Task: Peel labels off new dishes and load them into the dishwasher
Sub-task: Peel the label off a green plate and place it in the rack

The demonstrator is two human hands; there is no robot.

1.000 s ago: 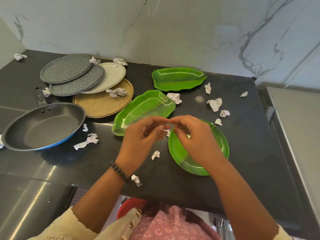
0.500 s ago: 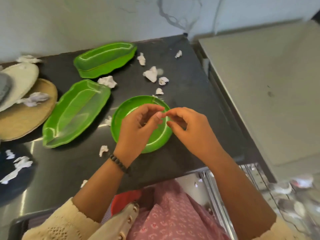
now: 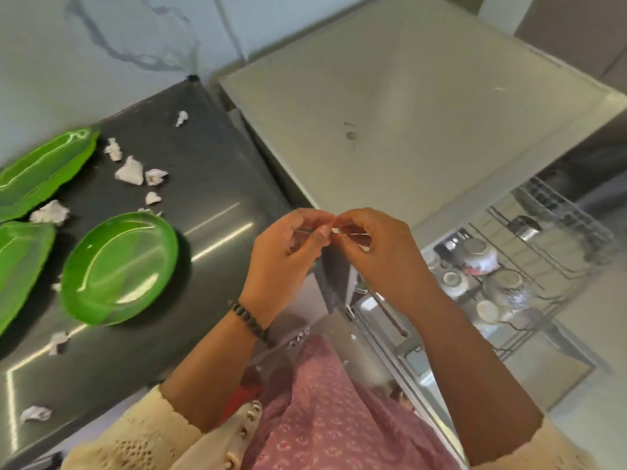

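Counter point(image 3: 217, 184) fills nine o'clock; dishwasher rack point(image 3: 529, 266) sits at three; round green plate point(image 3: 118, 266) lies at nine, untouched; left hand point(image 3: 285, 256) and right hand point(image 3: 376, 249) pinch a label scrap point(image 3: 334, 230) together at centre; best roll it tight, then drop it clear of the plates.

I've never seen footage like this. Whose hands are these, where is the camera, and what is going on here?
There is no machine: a person wears a camera on the head, looking down. Their left hand and right hand meet fingertip to fingertip, pinching what looks like a small white scrap, probably a bit of label. On the dark counter sit a round green plate, leaf-shaped green dishes and crumpled paper bits. At the right a wire rack holds bowls.
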